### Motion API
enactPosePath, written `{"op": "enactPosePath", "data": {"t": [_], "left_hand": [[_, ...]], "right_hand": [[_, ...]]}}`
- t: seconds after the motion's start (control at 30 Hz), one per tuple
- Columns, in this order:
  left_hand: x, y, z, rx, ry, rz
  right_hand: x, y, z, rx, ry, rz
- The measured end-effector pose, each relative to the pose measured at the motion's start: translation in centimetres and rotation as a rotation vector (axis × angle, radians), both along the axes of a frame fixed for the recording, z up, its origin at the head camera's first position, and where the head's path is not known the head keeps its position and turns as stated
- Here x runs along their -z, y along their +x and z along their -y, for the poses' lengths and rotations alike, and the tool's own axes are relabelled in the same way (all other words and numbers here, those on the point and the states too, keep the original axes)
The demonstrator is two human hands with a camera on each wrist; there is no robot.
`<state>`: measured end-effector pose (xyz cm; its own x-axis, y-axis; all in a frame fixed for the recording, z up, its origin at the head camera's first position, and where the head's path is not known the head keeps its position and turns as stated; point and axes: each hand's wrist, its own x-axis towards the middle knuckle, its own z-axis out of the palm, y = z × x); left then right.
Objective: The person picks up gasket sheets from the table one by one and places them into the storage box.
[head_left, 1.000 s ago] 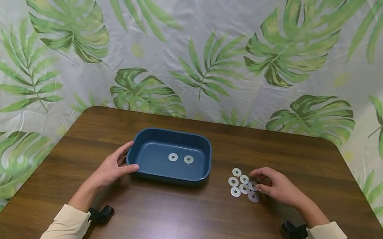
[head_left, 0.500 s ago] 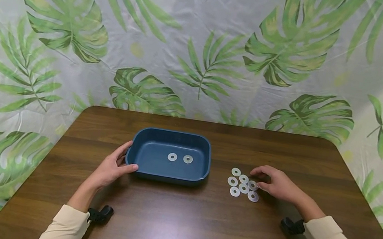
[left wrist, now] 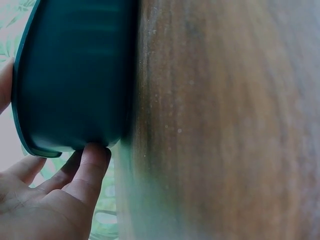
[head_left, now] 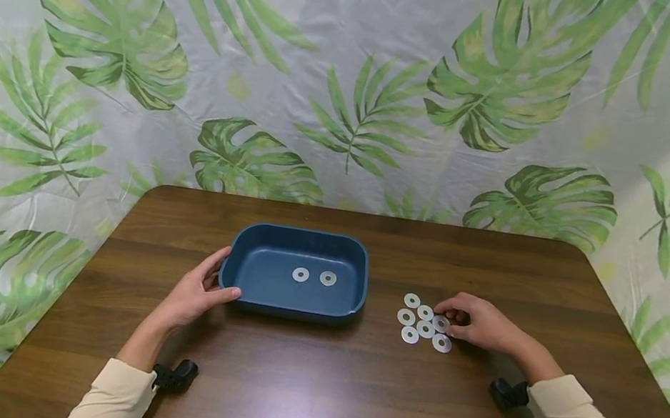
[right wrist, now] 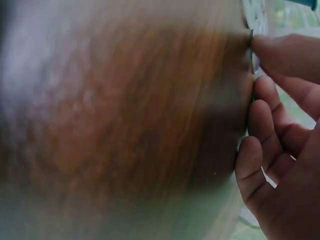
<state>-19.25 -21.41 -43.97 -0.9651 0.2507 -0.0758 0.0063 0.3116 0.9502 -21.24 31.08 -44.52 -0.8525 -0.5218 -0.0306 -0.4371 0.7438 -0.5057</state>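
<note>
In the head view a blue baking dish [head_left: 269, 299] sits on the table, with two flat metal washers [head_left: 327, 279] lying inside it. My left hand [head_left: 192, 294] holds the dish's left end, thumb over the near rim. The left wrist view shows fingertips [left wrist: 92, 155] against the dish's outer wall [left wrist: 75, 80]. Right of the dish, several more washers [head_left: 410, 334] lie in a loose cluster. My right hand [head_left: 483, 324] pinches the washer [head_left: 440, 324] at the cluster's right edge, which still lies flat. In the right wrist view the curled fingers [right wrist: 250, 155] rest against the table.
The brown wooden table [head_left: 295, 391] reaches back to a leaf-patterned cloth [head_left: 386, 43]. A black wrist camera [head_left: 176, 375] is strapped to the left wrist, and another wrist camera [head_left: 509, 394] to the right.
My right fingers have curled in closer around the washer at the cluster's right side. The left hand and the dish have stayed in place.
</note>
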Motion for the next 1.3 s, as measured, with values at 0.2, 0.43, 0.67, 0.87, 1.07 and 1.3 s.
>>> {"op": "enactPosePath", "data": {"t": [0.2, 0.43, 0.67, 0.87, 1.07, 1.3], "left_hand": [[0.1, 0.0, 0.1, 0.008, 0.003, -0.011], [0.1, 0.0, 0.2, 0.007, 0.014, -0.011], [0.1, 0.0, 0.3, 0.008, -0.002, -0.012], [0.0, 0.0, 0.2, 0.015, -0.002, -0.006], [0.0, 0.0, 0.1, 0.010, -0.002, 0.006], [0.0, 0.0, 0.1, 0.011, 0.011, 0.008]], "right_hand": [[0.2, -0.4, 0.2, -0.027, 0.029, -0.010], [-0.3, -0.7, 0.7, -0.030, 0.063, 0.002], [-0.2, -0.6, 0.8, 0.016, 0.024, 0.012], [0.3, -0.6, 0.2, 0.009, -0.024, 0.054], [0.5, -0.6, -0.4, -0.036, -0.043, 0.104], [0.2, -0.3, -0.3, -0.014, -0.034, 0.116]]}}
